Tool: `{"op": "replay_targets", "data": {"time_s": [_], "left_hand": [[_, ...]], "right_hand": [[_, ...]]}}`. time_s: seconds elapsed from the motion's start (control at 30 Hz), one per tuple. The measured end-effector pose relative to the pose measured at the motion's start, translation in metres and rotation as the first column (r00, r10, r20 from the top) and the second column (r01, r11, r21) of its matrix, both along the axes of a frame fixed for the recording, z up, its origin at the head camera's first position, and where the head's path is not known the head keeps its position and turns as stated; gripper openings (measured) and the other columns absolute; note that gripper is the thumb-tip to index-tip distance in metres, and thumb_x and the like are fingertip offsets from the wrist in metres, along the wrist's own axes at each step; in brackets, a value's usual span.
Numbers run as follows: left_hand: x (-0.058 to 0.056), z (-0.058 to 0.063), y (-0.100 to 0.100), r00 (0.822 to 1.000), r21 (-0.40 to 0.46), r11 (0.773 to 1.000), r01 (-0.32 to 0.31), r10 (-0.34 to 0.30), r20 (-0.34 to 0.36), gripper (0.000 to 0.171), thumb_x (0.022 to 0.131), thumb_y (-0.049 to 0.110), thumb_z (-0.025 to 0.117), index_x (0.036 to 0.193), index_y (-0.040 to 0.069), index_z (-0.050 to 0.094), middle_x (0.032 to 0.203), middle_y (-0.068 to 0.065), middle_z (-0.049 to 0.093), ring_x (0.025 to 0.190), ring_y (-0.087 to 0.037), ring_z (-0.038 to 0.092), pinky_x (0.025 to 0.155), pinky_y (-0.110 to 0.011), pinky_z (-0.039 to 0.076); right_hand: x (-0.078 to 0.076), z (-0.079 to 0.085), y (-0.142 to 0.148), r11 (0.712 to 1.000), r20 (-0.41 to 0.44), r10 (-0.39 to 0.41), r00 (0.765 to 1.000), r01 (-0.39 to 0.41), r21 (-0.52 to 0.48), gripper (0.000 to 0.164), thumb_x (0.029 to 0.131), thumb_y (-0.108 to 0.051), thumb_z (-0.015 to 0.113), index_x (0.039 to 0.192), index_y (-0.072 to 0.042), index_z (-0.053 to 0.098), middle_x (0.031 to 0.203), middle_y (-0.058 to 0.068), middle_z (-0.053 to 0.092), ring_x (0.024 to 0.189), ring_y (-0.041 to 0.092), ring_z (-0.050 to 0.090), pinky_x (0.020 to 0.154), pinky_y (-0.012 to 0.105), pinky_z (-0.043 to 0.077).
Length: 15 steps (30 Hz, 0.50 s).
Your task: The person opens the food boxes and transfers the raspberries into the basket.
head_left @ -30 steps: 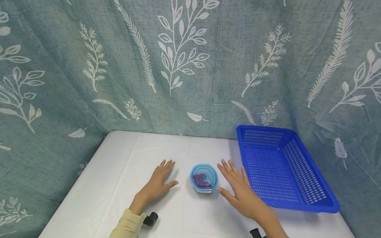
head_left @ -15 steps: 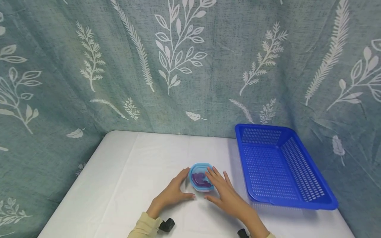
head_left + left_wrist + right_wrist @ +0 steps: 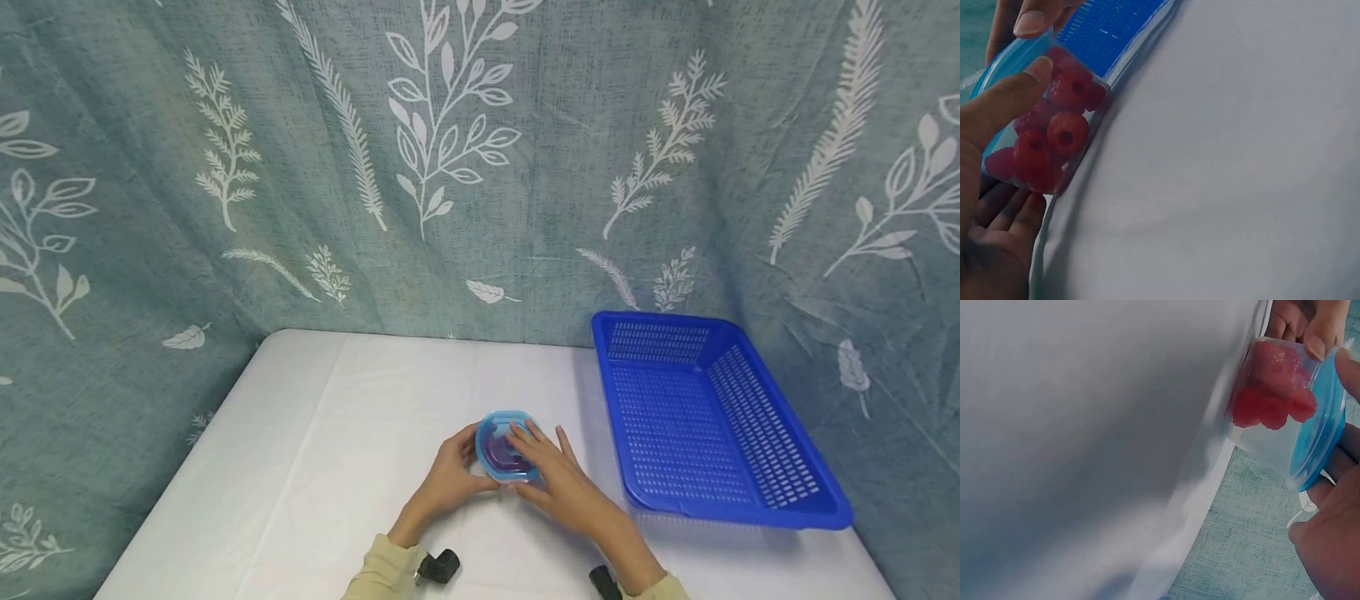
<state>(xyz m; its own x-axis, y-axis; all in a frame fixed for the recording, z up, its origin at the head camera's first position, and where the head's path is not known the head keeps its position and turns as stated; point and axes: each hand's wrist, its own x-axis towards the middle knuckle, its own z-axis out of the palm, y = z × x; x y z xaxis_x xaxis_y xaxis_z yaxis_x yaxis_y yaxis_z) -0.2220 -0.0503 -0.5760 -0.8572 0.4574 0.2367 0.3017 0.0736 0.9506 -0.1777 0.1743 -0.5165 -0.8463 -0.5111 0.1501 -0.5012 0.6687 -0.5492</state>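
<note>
We see the clear plastic tub (image 3: 1266,440) standing upright on the white tablecloth (image 3: 360,417), near the middle of the table, with its blue lid (image 3: 497,442) on top. Through the transparent wall we make out red raspberries (image 3: 1067,132), several with their hollow ends turned toward us.

Our left hand (image 3: 450,471) grips the tub from the left: the thumb lies along the near wall and the other fingers curve round the far side. Our right hand (image 3: 564,492) rests on the lid from the right, its fingers spread and laid across the top, its thumb tip at the near rim; how hard it presses, we cannot tell.

To the right of the tub, well apart from our fingers, sits a blue perforated plastic basket (image 3: 678,433). Behind the table hangs a teal curtain (image 3: 555,167) printed with white leaves and sprigs. Below our hands we see beige sleeves (image 3: 384,568) and black wrist devices (image 3: 441,567).
</note>
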Motion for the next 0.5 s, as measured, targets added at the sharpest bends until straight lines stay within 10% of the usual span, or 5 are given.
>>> {"op": "replay_targets", "data": {"time_s": [0.5], "left_hand": [[-0.009, -0.002, -0.012, 0.995, 0.056, 0.997, 0.054, -0.058, 0.075, 0.092, 0.077, 0.004, 0.087, 0.154, -0.001, 0.037, 0.153, -0.022, 0.048, 0.139, -0.036, 0.049, 0.111, -0.029, 0.046]], "right_hand": [[-0.010, 0.003, 0.009, 0.989, -0.011, 0.140, 0.990, -0.141, -0.049, 0.063, 0.094, -0.015, 0.072, 0.151, -0.005, 0.047, 0.162, 0.015, 0.037, 0.152, 0.038, 0.028, 0.120, 0.073, 0.006]]}}
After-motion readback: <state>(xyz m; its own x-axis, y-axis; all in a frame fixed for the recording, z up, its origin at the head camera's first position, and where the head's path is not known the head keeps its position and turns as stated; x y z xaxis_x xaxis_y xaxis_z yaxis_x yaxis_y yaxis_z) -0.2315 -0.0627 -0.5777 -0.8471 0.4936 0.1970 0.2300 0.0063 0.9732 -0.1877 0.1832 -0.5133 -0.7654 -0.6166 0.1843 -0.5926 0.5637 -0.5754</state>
